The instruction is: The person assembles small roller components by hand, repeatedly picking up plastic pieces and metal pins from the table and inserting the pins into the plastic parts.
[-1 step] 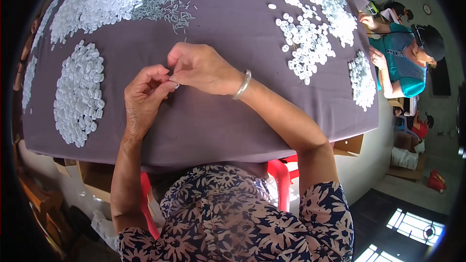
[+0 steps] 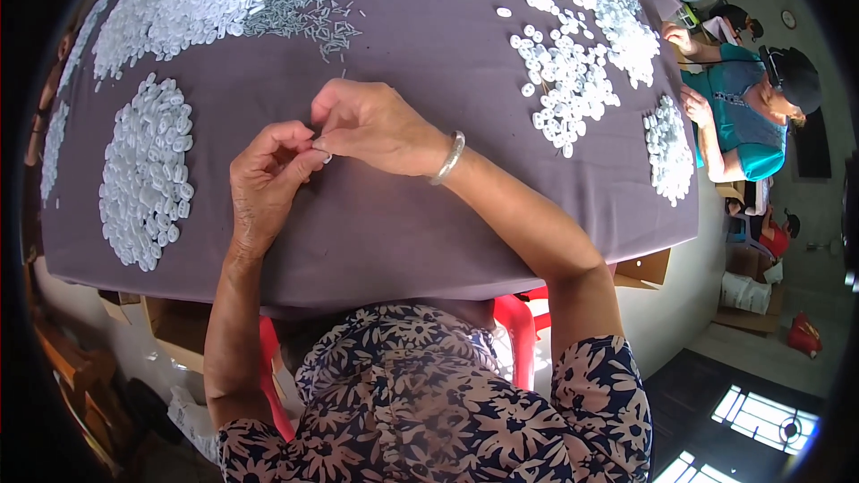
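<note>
My left hand (image 2: 265, 170) and my right hand (image 2: 380, 132) meet fingertip to fingertip above the tablecloth. Between the left thumb and fingers is a small white plastic piece (image 2: 327, 159), mostly covered by them. The right thumb and forefinger are pinched against it; whatever they hold is hidden or too small to name. Left of my hands lies a heap of small white oval plastic pieces (image 2: 145, 174). Beyond them is a scatter of thin grey metal pins (image 2: 309, 20), beside a large white heap (image 2: 179, 4) along the far side.
A dull purple cloth (image 2: 429, 241) covers the table. To the right are loose white pieces (image 2: 573, 80) and a smaller heap (image 2: 667, 152). A co-worker in a teal top (image 2: 738, 80) sits at the right edge. A red plastic chair (image 2: 514, 340) and cardboard boxes (image 2: 644, 270) stand below the table edge.
</note>
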Demonstrator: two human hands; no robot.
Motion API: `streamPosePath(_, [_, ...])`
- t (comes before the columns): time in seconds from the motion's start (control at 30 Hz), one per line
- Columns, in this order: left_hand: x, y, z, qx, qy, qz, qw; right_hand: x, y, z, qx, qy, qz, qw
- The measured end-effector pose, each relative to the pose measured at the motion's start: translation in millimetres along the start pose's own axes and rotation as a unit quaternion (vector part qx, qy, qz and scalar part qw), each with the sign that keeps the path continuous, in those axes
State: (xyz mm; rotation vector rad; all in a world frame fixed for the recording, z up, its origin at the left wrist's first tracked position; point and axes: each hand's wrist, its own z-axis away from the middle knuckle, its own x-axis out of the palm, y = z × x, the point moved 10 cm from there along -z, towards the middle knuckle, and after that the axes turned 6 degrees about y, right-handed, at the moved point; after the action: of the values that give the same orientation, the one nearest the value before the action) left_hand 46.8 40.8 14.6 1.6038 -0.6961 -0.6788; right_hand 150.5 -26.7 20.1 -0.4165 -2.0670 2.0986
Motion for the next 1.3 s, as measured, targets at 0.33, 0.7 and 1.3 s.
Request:
streamPosePath(0.33, [8, 42, 7, 0.163, 0.062, -0.240, 0.955, -7, 11, 4, 0.007, 0.089, -0.003, 0.996])
streamPosePath(0.7, [6, 48, 15, 0.220, 0.069, -0.268, 0.935, 2, 12, 7, -0.008, 0.121, 0.018, 0.992])
streamPosePath(1.3, [-4, -1, 1, -0.028, 0.038, 0.077, 0.996, 6, 3, 11, -0.057, 0.104, -0.038, 0.992])
